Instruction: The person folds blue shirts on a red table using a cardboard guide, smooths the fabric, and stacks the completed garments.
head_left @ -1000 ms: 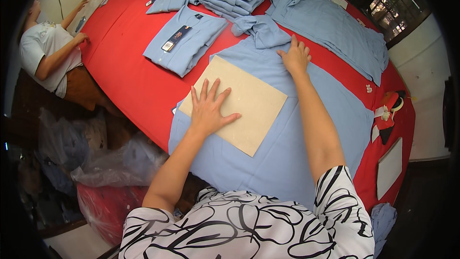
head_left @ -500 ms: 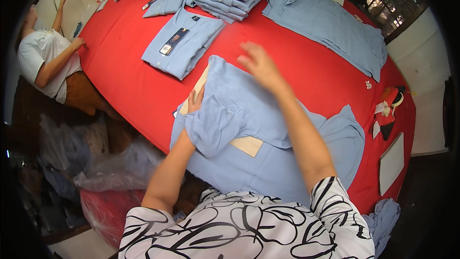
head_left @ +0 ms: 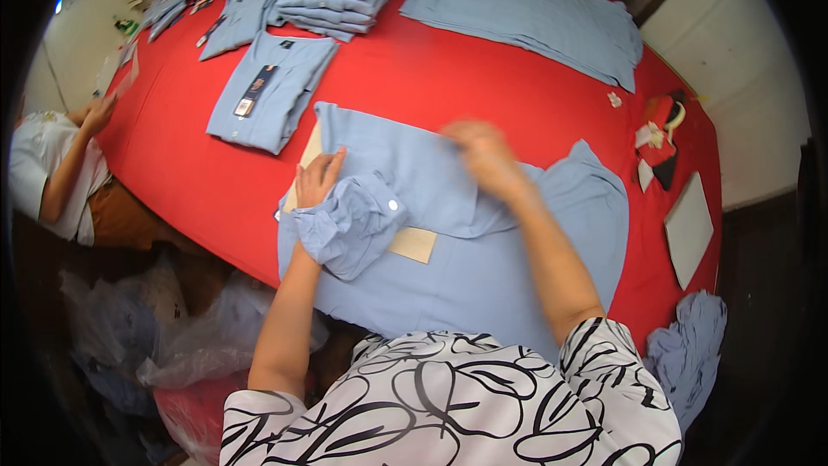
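Red table (head_left: 379,78) roomy past blue shirt (head_left: 474,267); left fingers (head_left: 317,174) loose on board edge (head_left: 313,149); right fingers (head_left: 470,132) blurred, unclear.

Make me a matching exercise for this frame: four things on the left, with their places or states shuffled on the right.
1. Left hand
2. Beige card
3. Grey-white board
4. Plastic bags

A. Low at the left, off the table
B. Mostly covered by the blue garment
C. Bunched blue fabric across its wrist
D. Near the table's right edge

Pairs: 1-C, 2-B, 3-D, 4-A
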`<state>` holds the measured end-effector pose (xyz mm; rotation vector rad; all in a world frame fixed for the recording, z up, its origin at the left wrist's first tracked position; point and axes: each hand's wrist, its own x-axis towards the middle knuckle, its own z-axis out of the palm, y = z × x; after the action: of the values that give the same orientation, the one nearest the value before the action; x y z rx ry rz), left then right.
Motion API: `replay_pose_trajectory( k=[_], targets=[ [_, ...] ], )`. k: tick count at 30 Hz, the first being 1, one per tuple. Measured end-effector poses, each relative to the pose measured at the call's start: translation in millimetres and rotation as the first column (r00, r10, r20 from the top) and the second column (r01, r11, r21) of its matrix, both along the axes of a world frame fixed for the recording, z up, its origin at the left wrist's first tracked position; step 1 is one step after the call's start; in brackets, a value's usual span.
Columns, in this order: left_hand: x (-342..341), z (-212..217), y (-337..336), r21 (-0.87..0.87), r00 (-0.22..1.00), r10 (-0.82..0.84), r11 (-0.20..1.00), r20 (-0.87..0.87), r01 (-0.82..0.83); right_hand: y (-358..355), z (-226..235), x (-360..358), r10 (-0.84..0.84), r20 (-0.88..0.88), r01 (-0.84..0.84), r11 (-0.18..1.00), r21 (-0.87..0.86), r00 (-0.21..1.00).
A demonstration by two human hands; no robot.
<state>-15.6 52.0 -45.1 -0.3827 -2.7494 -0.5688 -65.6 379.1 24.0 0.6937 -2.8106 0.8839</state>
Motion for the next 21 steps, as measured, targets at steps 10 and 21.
replay_pose_trajectory(
  k=[10,21],
  targets=[
    [-3.9,-4.0,-7.1,0.204,0.984,-0.096,0.971,-0.15,0.126,212.7,28.5,129.3,-0.563,-0.414,0.688,0.672,0.274,0.715],
    [1.9,14.8,-16.6,0.324,0.984,-0.166,0.936,0.069,0.135,211.5,12.8,263.3,-0.805,-0.255,0.839,0.469,0.278,0.535]
  ],
)
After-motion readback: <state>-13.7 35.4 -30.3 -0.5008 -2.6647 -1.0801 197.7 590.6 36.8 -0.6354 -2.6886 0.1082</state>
